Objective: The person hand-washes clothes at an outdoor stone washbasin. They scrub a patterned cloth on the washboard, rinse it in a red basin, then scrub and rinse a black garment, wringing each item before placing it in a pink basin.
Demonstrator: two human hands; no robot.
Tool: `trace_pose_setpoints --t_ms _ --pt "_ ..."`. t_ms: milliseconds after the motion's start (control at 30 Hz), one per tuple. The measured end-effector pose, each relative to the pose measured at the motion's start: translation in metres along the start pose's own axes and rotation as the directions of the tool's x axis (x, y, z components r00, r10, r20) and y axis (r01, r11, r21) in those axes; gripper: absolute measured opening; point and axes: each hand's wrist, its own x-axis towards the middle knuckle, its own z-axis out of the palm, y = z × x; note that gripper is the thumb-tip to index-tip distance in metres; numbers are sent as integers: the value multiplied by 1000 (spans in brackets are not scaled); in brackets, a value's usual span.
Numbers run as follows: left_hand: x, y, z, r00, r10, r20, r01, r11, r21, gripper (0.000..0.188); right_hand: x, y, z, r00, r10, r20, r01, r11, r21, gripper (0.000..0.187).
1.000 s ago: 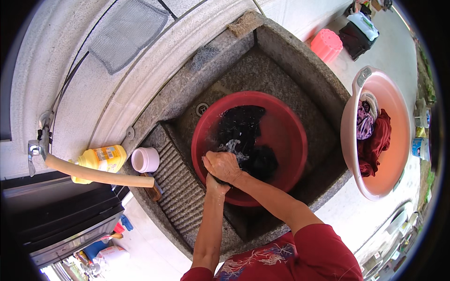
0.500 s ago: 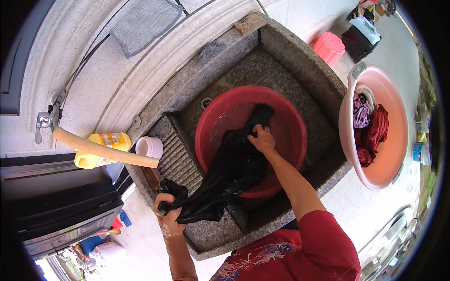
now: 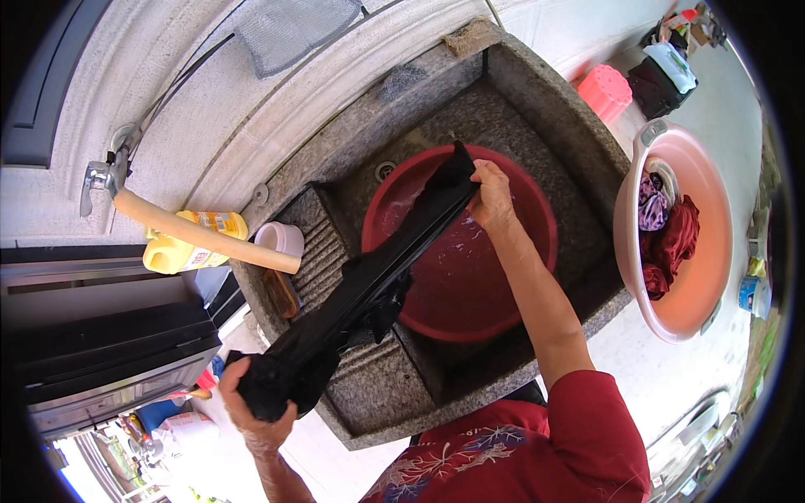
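A wet black garment (image 3: 360,289) is stretched on a slant across the stone sink (image 3: 377,394). My left hand (image 3: 260,411) grips its bunched lower end, out past the sink's near left corner. At the upper end my right hand (image 3: 492,194) is closed on the cloth, above the red basin (image 3: 470,277). That basin stands in the sink with some water and suds in it. The middle of the garment passes over the ribbed washboard (image 3: 323,230), with a loose fold hanging beside the basin's left rim. What kind of garment it is I cannot tell.
A wooden-backed brush (image 3: 281,292), a pale pink tub (image 3: 281,240) and a yellow bottle (image 3: 189,245) sit along the sink's left side, under a hose on a tap (image 3: 105,178). To the right stands a pink basin (image 3: 708,226) with dark red and purple clothes (image 3: 673,239).
The black garment has been lifted out of the red basin and pulled taut. My right hand has risen and closed on its upper end; my left hand has moved down and left.
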Motion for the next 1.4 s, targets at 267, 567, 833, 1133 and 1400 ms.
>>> trace_pose_setpoints --t_ms 267,567,833,1133,1400 --pt "-47 -13 113 773 46 633 -191 968 162 54 -9 7 -90 989 -50 140 80 -615 -784 47" --pt "-32 -11 318 97 -362 927 995 44 -86 72 -16 96 -118 925 132 356 368 -540 -757 51" --pt "-35 -25 359 108 -289 951 899 -381 -218 94 12 70 -104 997 -49 52 50 -45 -998 61" --pt "23 -13 314 268 197 943 482 -875 46 53 -145 82 -4 790 -137 598 611 89 -787 24" --pt "2 0 346 162 -233 959 669 -688 -281 34 -58 96 -14 857 -281 432 438 -46 -898 31"
